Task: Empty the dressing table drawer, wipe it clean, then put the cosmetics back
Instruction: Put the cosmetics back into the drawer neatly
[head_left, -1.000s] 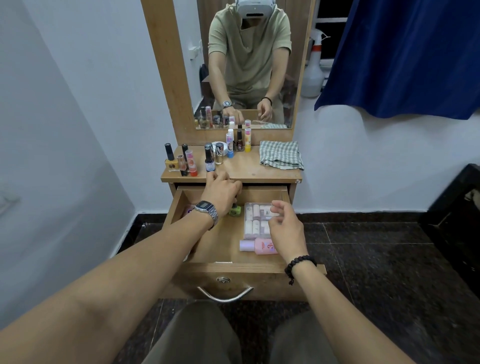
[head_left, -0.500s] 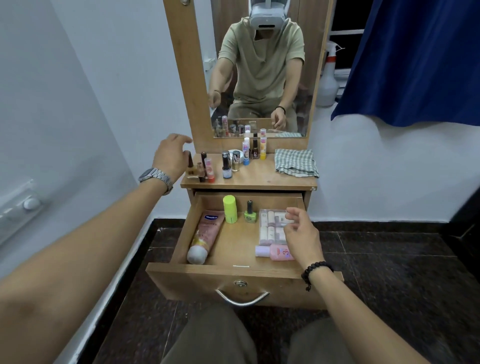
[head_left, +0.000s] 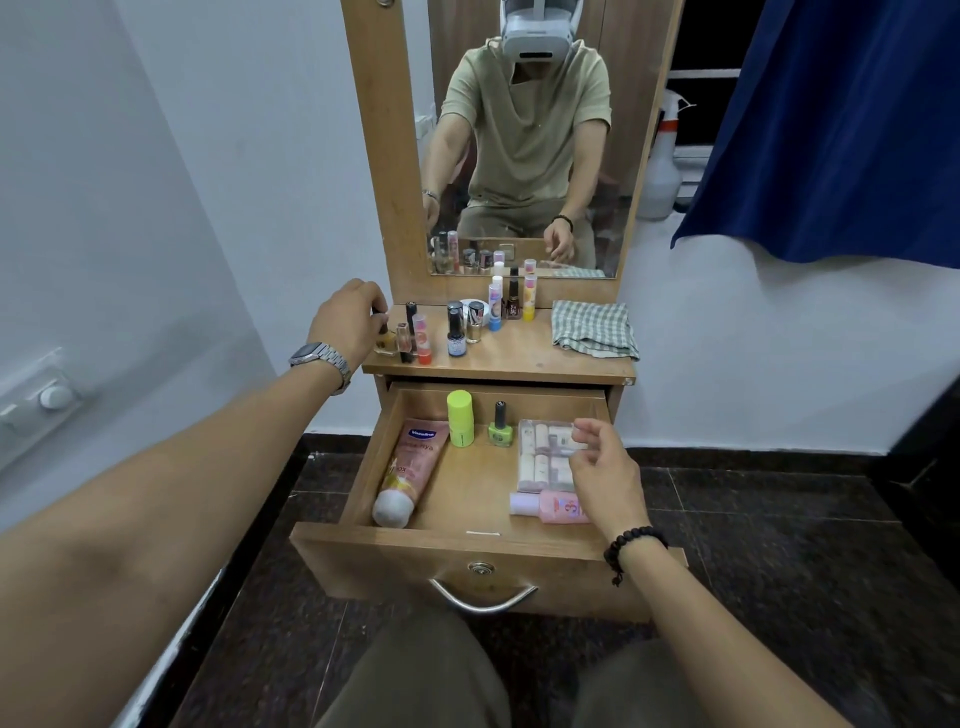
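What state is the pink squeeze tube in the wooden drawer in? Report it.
Lying flat. The pink squeeze tube rests lengthwise on the wooden drawer floor at the left wall, its white cap toward the front.

Bare drawer floor (head_left: 470, 483) between cosmetics

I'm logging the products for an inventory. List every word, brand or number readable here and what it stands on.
"Vaseline": blue badge on the pink tube lying at the drawer's left.
"3": large numeral on the small pink bottle lying at the drawer's right front.
Smaller print on both, and labels on the nail polish bottles on the tabletop: too small or blurred to read.
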